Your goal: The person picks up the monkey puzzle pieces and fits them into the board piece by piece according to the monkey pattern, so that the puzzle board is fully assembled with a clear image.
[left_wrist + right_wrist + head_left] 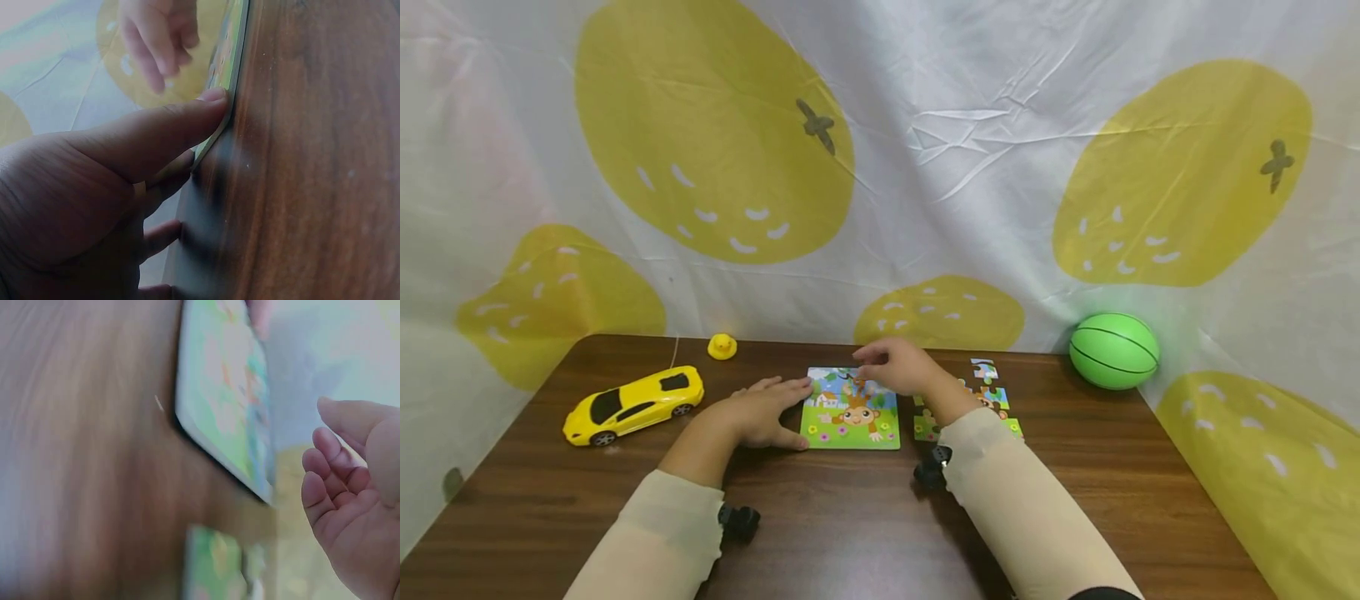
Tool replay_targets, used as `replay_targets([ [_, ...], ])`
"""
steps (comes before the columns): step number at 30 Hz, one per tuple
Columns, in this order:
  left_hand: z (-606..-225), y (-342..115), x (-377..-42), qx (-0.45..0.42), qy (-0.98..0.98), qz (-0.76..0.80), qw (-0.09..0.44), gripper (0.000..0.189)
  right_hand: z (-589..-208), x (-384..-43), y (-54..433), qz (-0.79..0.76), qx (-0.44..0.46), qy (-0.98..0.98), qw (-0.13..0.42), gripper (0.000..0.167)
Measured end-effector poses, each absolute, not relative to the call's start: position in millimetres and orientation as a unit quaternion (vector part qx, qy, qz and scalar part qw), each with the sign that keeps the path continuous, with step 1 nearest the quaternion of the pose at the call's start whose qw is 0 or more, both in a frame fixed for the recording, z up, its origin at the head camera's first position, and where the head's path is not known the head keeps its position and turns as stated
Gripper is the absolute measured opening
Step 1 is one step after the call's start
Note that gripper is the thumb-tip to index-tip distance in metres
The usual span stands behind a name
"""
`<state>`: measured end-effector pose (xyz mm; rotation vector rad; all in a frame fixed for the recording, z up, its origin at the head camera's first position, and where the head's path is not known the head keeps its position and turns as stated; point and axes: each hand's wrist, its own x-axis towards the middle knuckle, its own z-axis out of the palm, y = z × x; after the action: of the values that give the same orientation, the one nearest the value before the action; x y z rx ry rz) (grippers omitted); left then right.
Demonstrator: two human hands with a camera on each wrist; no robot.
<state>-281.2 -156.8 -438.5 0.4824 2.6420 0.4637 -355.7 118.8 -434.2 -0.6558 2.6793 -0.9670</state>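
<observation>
A square puzzle board [857,429] with a cartoon monkey on it lies flat on the wooden table. My left hand [765,412] rests at the board's left side, fingers spread. In the left wrist view its thumb [169,128] touches the board's corner edge. Over the far right part of the board hovers my right hand [901,367], its fingers loosely bent. The right wrist view shows nothing between that hand's thumb and fingers [322,459]. Several jigsaw pieces [995,397] lie to the right of the board, partly hidden behind the right forearm.
A yellow toy car [636,406] stands on the left of the table [842,517], with a small yellow rubber duck [722,347] behind it. At the back right sits a green ball [1114,351]. A white curtain [955,192] with yellow fruit prints hangs behind the table.
</observation>
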Motion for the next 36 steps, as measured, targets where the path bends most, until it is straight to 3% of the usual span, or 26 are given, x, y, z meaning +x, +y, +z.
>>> replay_targets([
  [15,-439.8,-158.4,-280.6,0.173,0.948,0.17,0.205,0.096,-416.4,-346.5,242.5,-0.362,-0.148,0.919,0.042,0.039],
  [28,-440.6,-158.9,-282.8,0.173,0.947,0.17,0.209,0.096,-434.7,-363.0,308.6,-0.347,-0.118,0.93,0.03,0.042],
  [36,-439.9,-159.1,-283.3,0.173,0.948,0.171,0.205,0.096,-438.7,-374.8,320.7,-0.338,-0.112,0.932,0.063,0.044],
])
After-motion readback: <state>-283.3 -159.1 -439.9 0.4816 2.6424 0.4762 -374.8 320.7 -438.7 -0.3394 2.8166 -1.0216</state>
